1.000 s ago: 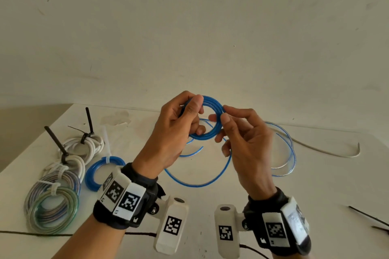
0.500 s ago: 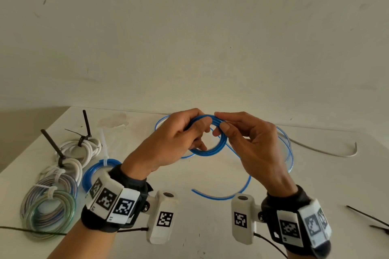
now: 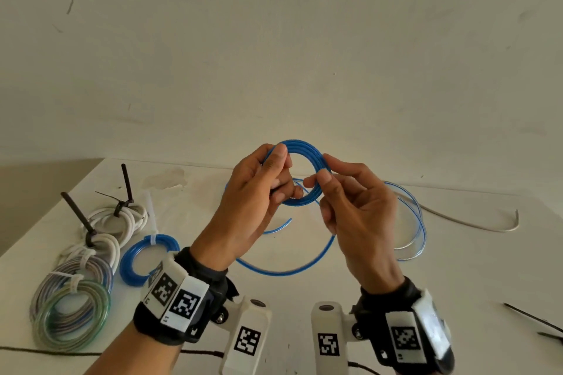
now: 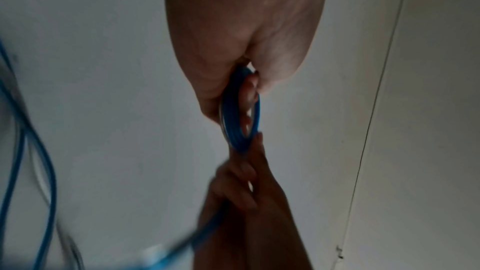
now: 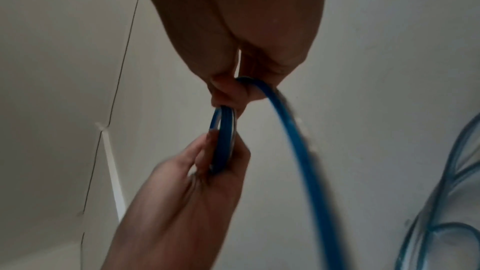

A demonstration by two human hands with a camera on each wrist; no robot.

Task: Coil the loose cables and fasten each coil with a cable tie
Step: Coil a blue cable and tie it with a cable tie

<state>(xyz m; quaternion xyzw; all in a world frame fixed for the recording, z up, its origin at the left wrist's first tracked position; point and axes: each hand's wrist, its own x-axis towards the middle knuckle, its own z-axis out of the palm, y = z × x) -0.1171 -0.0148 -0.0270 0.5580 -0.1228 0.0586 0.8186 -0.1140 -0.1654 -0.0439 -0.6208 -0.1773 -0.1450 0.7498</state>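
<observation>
While left hand (image 3: 253,192) and right hand (image 3: 353,207) each pinch it, the blue cable (image 3: 307,161) — smooth, seemingly plastic — forms a ring.

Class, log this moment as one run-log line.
left hand: grips blue coil | right hand: pinches coil, feeding cable | tie: not yet on

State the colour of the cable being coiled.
Blue cable, clearest in the head view.

Plain wall behind a white table.
Off-white wall (image 3: 274,39) with scuffs and small marks fills the upper view; table (image 3: 457,268) has a faint stain near its far left edge; soft, even light.
</observation>
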